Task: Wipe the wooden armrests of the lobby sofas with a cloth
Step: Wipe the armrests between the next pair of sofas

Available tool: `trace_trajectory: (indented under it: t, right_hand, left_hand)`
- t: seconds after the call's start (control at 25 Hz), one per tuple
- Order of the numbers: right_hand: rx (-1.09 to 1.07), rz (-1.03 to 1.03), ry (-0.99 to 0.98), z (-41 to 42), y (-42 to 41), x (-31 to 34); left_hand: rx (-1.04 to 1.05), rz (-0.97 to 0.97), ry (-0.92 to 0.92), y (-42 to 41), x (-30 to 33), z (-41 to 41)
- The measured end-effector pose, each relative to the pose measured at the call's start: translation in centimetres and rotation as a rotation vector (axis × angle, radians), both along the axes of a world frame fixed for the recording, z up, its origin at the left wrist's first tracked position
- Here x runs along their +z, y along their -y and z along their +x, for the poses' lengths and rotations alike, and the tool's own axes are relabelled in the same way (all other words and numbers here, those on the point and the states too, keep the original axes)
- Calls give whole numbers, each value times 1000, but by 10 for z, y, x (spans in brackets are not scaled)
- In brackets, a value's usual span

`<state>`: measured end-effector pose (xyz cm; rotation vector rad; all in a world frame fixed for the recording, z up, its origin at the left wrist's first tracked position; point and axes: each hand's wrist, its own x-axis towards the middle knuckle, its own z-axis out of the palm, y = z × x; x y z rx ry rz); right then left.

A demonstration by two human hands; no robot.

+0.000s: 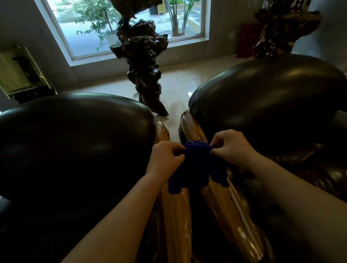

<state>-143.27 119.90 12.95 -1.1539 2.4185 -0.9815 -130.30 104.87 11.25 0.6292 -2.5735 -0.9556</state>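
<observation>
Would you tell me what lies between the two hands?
The head view shows a blue cloth stretched between the left hand and right hand.

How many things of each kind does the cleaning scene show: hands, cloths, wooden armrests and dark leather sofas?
Hands: 2, the left hand and the right hand
Blue cloth: 1
Wooden armrests: 2, the left armrest and the right armrest
Dark leather sofas: 2, the left sofa and the right sofa
Total: 7
</observation>
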Motion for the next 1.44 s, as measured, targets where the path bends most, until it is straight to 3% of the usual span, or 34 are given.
trace_trajectory:
  t: [0.28, 0.56, 1.04, 1.44]
  right_hand:
    - [97, -5, -113, -57, -90, 19]
    - [164, -3, -5, -77, -167, -7]
    - [110, 132, 141, -12, -231, -180]
    - [107, 63, 89, -9, -242, -341]
  left_hand:
    - [75, 7, 4, -104, 16, -40]
    - [136, -11, 6, -191, -5, -50]
    - [192, 178, 172, -267, -177, 13]
    - [277, 77, 156, -284, -330, 6]
